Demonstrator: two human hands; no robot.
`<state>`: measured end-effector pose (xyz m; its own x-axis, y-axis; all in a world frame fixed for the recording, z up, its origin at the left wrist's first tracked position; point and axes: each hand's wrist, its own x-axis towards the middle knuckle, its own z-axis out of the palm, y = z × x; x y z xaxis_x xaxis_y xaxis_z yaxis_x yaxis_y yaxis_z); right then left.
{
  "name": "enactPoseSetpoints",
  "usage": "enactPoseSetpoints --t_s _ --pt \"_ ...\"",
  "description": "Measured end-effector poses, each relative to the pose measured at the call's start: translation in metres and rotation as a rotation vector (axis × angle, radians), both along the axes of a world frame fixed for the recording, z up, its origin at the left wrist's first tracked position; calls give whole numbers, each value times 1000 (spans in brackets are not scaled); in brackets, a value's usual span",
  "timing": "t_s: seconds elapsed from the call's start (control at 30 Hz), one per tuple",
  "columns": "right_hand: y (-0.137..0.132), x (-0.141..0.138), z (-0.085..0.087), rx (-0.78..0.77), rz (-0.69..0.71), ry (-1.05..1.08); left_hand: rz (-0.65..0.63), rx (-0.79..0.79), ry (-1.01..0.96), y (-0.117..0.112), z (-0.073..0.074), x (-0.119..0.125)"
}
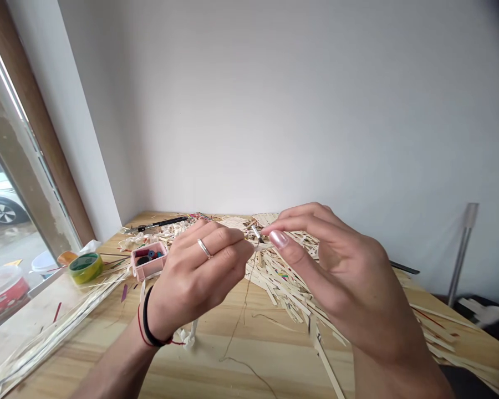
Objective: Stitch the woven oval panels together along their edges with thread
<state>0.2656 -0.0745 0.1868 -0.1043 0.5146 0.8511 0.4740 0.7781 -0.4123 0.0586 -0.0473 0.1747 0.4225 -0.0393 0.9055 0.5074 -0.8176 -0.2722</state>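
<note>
Fingers closed, my left hand (208, 260) pinches a narrow pale strip (256, 244) in front of me, above the table. A thin brown thread (247, 299) hangs from this strip down to the tabletop. My right hand (336, 271) has its thumb and index finger drawn together at the strip's right end; the exact contact is partly hidden. A small white and dark piece (256, 233) shows between the two hands, too small to name. Below my left wrist lies a curled white strip (188, 338).
Loose pale strips (283, 282) are heaped behind my hands on the wooden table (216, 360). A pink box (149, 269) of thread spools and a roll of yellow-green tape (85, 268) stand left. Long strips (75, 316) lie along the left edge. A wall rises behind.
</note>
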Motion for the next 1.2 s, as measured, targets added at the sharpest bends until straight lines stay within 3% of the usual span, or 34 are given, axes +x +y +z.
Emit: enactPoseSetpoints --t_s 0.23,0.63,0.77,1.0,1.2 --pt "7 2 -2 -120 122 -1 -7 -38 41 3 0 1" --pt "12 3 -2 -222 172 -9 -68 -173 49 7 1 0" --pt "16 4 -2 -266 199 14 -129 -361 9 10 2 -3" --pt "26 14 -4 -296 69 150 -245 -945 -303 27 2 -14" --pt "23 18 -5 -220 -32 187 -208 -1045 -380 32 5 -19"
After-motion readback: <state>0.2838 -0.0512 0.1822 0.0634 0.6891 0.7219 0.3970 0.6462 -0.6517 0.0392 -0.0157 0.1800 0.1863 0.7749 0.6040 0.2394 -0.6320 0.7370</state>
